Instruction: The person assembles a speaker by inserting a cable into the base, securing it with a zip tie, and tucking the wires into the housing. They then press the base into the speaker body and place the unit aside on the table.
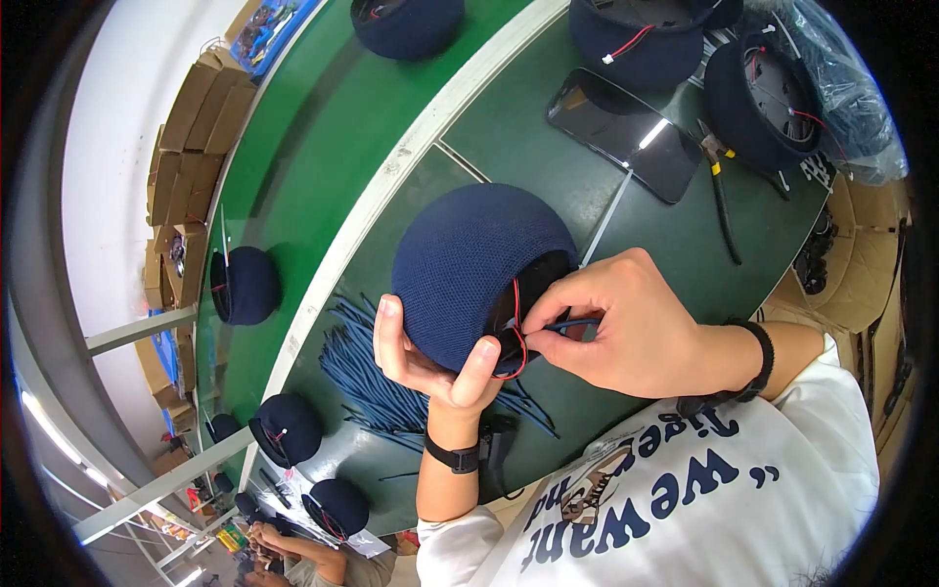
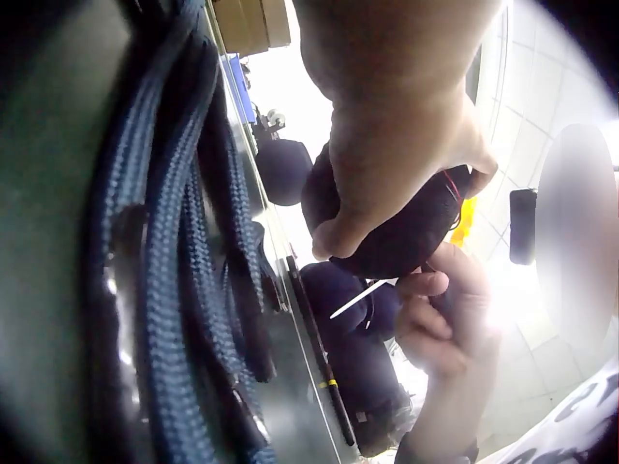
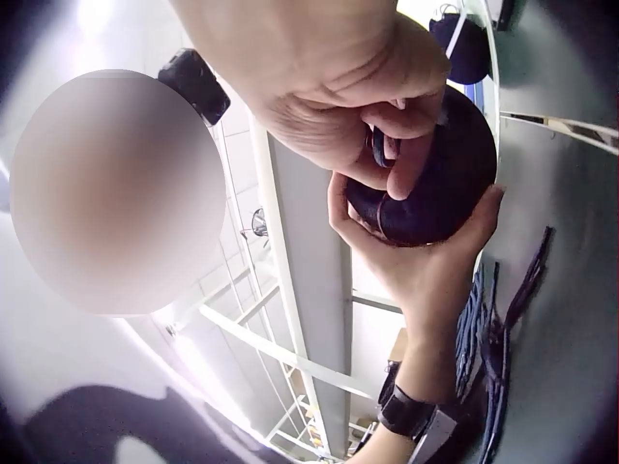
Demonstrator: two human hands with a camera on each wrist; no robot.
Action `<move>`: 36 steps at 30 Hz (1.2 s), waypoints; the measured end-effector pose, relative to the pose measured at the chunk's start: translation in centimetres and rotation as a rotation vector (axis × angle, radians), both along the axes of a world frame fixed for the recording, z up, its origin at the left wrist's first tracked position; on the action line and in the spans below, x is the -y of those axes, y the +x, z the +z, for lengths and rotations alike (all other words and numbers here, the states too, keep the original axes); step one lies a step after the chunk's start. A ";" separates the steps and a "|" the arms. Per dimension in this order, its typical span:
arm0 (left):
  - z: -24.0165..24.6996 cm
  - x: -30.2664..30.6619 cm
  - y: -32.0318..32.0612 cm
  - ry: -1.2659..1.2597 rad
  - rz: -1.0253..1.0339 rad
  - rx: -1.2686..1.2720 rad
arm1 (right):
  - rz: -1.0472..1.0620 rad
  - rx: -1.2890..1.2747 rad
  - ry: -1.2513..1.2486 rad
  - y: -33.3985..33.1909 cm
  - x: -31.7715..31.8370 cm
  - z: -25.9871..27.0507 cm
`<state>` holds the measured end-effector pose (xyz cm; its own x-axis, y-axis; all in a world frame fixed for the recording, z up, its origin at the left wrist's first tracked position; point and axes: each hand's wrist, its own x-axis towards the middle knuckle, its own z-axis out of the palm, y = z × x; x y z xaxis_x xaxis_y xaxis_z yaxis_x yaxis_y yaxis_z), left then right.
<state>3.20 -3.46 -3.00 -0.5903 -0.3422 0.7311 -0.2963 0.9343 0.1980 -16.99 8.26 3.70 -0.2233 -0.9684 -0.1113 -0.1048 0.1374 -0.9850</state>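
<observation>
A round, dark blue fabric-covered shell [image 1: 465, 249], like a speaker housing, is held up over the table with its dark opening turned toward my right hand. My left hand [image 1: 435, 377] grips it from below, thumb by the opening and fingers against the fabric. A thin red wire [image 1: 517, 293] loops out of the opening. My right hand [image 1: 636, 328] pinches a dark blue cord [image 1: 579, 322] between thumb and forefinger, right at the opening's edge. Inside the shell, the cord's end is hidden. In the left wrist view, several braided cords [image 2: 169, 280] lie close by on the table.
A pile of blue cords [image 1: 362, 377] lies beneath the left hand. Beyond the shell are a glossy black phone-like slab [image 1: 611, 127], yellow-and-black cutters [image 1: 719, 181] and another wired shell [image 1: 758, 103] beside clear plastic [image 1: 861, 98]. A pale rail [image 1: 391, 176] divides the table from a green belt [image 1: 303, 147].
</observation>
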 end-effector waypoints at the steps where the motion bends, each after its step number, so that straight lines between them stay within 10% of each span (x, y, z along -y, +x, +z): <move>1: 0.0 0.0 0.0 -0.017 0.007 -0.001 | 0.005 0.068 0.047 0.0 0.0 0.1; 5: -0.6 -0.5 0.1 0.075 -0.006 -0.100 | -0.046 0.323 0.109 0.5 0.2 -0.3; 11: -0.8 -0.3 -0.7 0.071 -0.002 -0.169 | -0.008 -0.030 -0.083 0.4 -0.4 0.1; 36: 0.4 -1.0 -1.6 0.058 0.108 -0.233 | 0.032 -0.060 -0.171 1.7 -0.6 0.5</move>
<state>1.62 -2.47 -2.63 -0.3663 -0.4392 0.8203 -0.3338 0.8849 0.3247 -15.27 8.91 4.17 -0.1934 -0.9788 0.0678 -0.1661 -0.0354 -0.9855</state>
